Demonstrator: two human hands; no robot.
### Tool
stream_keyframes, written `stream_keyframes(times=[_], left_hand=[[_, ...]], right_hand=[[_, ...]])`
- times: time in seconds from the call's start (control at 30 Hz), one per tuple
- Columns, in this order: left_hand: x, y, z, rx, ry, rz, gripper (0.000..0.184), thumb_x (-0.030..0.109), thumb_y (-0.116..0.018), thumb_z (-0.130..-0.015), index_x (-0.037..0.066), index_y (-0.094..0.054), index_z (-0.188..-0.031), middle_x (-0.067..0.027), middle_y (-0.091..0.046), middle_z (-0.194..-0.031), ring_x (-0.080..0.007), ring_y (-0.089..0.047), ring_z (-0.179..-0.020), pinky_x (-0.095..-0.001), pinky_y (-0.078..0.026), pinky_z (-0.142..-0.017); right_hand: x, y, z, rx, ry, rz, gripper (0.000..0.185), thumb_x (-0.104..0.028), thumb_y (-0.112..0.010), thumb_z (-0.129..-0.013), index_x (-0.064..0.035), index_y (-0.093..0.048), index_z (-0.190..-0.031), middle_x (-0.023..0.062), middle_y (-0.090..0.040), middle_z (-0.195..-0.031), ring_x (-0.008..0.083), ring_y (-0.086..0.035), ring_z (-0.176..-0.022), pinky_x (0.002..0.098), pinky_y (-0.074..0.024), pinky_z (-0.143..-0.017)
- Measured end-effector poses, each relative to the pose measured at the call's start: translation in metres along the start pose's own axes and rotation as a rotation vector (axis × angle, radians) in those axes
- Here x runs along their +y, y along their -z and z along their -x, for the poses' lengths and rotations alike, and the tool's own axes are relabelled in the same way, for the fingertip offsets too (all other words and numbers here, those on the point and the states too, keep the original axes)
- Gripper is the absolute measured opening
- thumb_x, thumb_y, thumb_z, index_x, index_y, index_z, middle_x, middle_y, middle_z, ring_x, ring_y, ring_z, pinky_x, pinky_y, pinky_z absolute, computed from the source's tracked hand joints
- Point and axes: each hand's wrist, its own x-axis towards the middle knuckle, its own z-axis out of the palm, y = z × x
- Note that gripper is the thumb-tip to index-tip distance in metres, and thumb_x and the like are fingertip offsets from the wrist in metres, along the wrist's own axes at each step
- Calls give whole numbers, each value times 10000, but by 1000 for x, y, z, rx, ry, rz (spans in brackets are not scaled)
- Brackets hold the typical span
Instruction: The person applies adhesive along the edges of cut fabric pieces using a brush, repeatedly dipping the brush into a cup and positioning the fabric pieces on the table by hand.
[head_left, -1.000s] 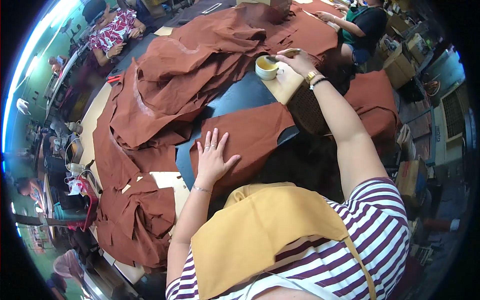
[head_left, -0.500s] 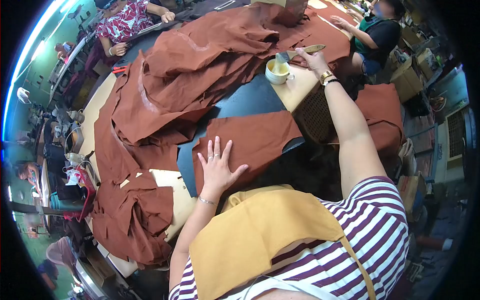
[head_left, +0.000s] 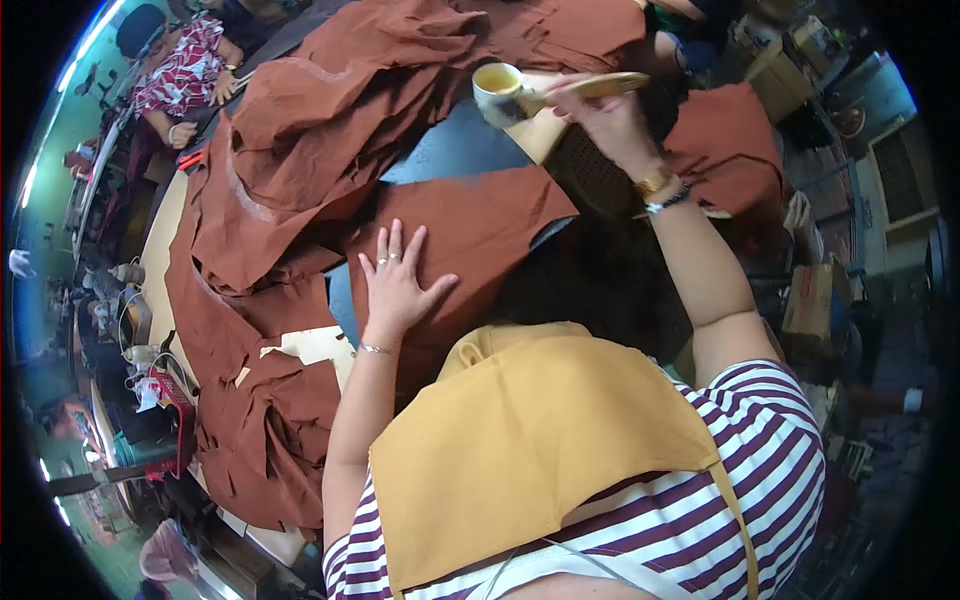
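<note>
1. Over the dark board (head_left: 460, 145), we have a rust-brown fabric panel (head_left: 490, 215) laid nearly flat. Its long axis slants from low left, near our body, to high right; one corner points right.
2. Left hand (head_left: 400, 292): open, palm down on the panel's left part, fingers spread and pointing away from us, thumb out to the right. Grips nothing.
3. Right hand (head_left: 612, 125): closed on the wooden handle of a flat brush (head_left: 617, 85), above the table's far right side.
4. Brush axis runs mostly crosswise: handle end right and slightly higher in view, bristle end left, toward the pale cup (head_left: 484, 92). Bristles blurred; we cannot tell if they touch it.
5. Yellowish contents visible in the cup, beyond the panel.
6. Rumpled rust-brown cloth (head_left: 325, 140) heaped left of the board; perforated dark basket (head_left: 588, 172) below the right hand in view.
</note>
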Motion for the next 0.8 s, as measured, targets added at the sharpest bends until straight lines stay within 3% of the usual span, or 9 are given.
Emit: stream_keyframes(times=[0.1,0.2,0.23,0.33,0.4,0.47,0.57,0.67,0.8], left_hand=[[-12,-1,-8,-15,-60,-32,890,685,-623,-761,214,-378,-1476,-129,-226,-1580,-347,-180,-1458,-685,-158,-1085],[-18,-5,-19,-14,-119,-40,891,693,-613,-764,217,-375,-1479,-130,-227,-1579,-348,-180,-1458,-689,-162,-1081],[-17,-6,-23,-20,-134,-46,887,700,-598,-771,218,-373,-1480,-136,-228,-1577,-353,-183,-1456,-692,-163,-1078],[-14,-10,-32,1,-172,-43,882,706,-585,-778,218,-372,-1481,-143,-232,-1575,-359,-183,-1455,-692,-163,-1078],[-12,-12,-37,-6,-181,-33,881,711,-577,-781,219,-371,-1481,-147,-228,-1576,-362,-183,-1454,-691,-159,-1080],[-11,-12,-39,-8,-185,-33,882,714,-575,-780,221,-371,-1482,-145,-224,-1578,-362,-183,-1455,-690,-156,-1082],[-12,-14,-41,-7,-182,-11,906,740,-575,-753,212,-396,-1468,-158,-230,-1574,-367,-197,-1451,-683,-144,-1094],[-11,-13,-41,-16,-174,-12,910,743,-573,-752,211,-394,-1469,-157,-228,-1575,-363,-190,-1454,-677,-140,-1100],[-11,-14,-42,-15,-174,-9,914,746,-572,-750,211,-392,-1470,-156,-228,-1576,-361,-188,-1455,-680,-139,-1099]], right_hand=[[-48,21,36,170,-204,-337,256,-211,-660,-930,-42,-655,-1123,52,-696,-952,144,-689,-817,264,-591,-707],[-54,32,75,243,-306,-376,240,-201,-667,-926,-44,-653,-1106,46,-692,-938,150,-692,-819,255,-589,-702],[-53,29,87,312,-402,-340,216,-218,-706,-897,-44,-680,-1023,41,-695,-912,124,-680,-799,253,-574,-713],[-25,19,124,230,-470,-104,187,-192,-726,-867,-49,-690,-981,37,-702,-904,114,-670,-797,255,-555,-714],[-10,7,140,165,-365,311,163,-167,-741,-823,-51,-701,-930,36,-710,-875,106,-665,-788,265,-537,-704],[-10,-13,144,164,-381,348,149,-157,-744,-789,-51,-702,-885,59,-713,-808,128,-677,-735,281,-531,-688],[-28,-24,140,-8,-341,542,152,-160,-721,-754,-45,-688,-849,126,-691,-759,209,-694,-705,296,-534,-658],[-27,-2,140,-16,-304,732,135,-153,-721,-754,-44,-684,-824,135,-687,-756,236,-696,-698,317,-539,-636],[-36,-12,130,82,-173,662,122,-136,-709,-771,-40,-693,-844,149,-686,-768,259,-700,-715,328,-543,-635]])
